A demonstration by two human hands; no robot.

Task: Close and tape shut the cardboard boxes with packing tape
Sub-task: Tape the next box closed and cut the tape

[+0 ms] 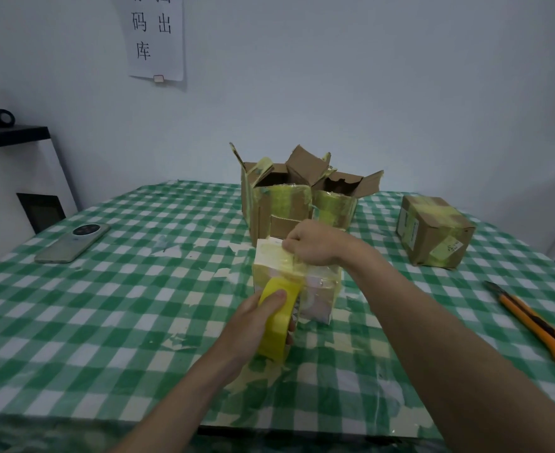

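While the left hand point(263, 317) grips the yellow packing tape roll point(277, 322), the right hand point(312, 243) pinches the tape end onto the small pale taped box point(294, 276) at table centre (mid-wrap). Sealed brown cardboard box point(433, 230) at 2 o'clock looks done; two open-flapped brown cardboard boxes point(279, 197) at 12 remain.

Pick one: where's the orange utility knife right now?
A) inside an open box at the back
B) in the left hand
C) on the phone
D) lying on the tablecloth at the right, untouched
D: the utility knife lies on the checked tablecloth at the right, clear of both hands; the left hand grips the tape roll and the right hand pinches tape on the small box.
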